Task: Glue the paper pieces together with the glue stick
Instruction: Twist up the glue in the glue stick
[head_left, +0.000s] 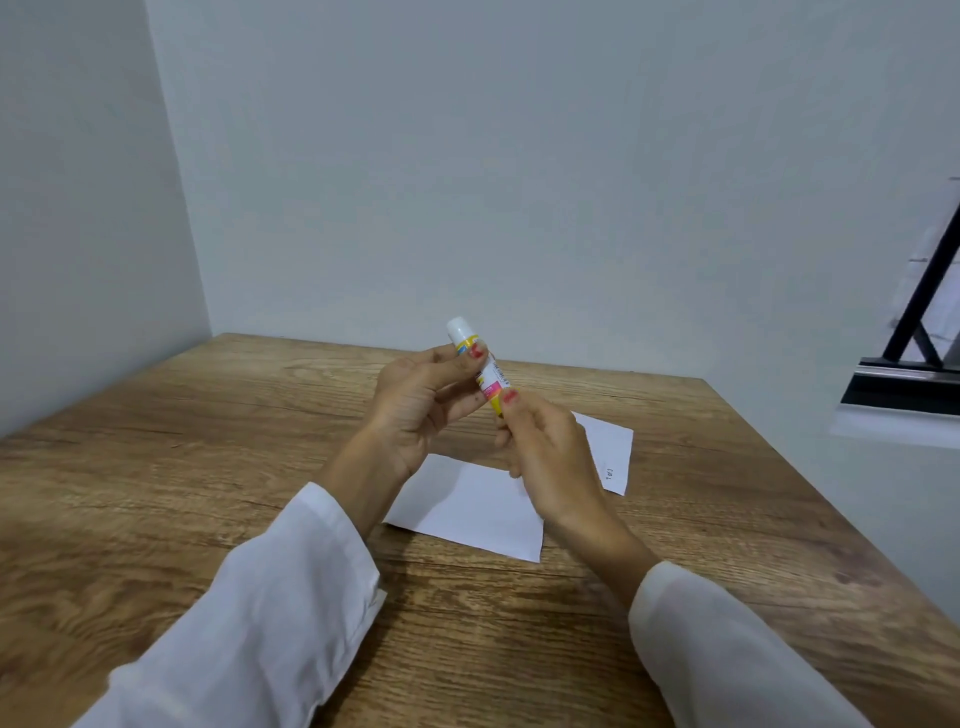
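Note:
Both hands hold a glue stick (479, 368) in the air above the wooden table (208, 467). It is white with a yellow, pink and blue label and a white cap on its upper end. My left hand (421, 405) pinches its upper part near the cap. My right hand (545, 457) grips its lower end. Below the hands lie two white paper pieces: a larger one (467, 514) near me, partly hidden by my wrists, and a smaller one (610, 452) to the right with small handwriting on it.
The table stands in a corner, with pale walls at the left and back. A black metal frame (914, 322) stands on a sill beyond the table's right edge. White sleeves (270, 623) cover both forearms.

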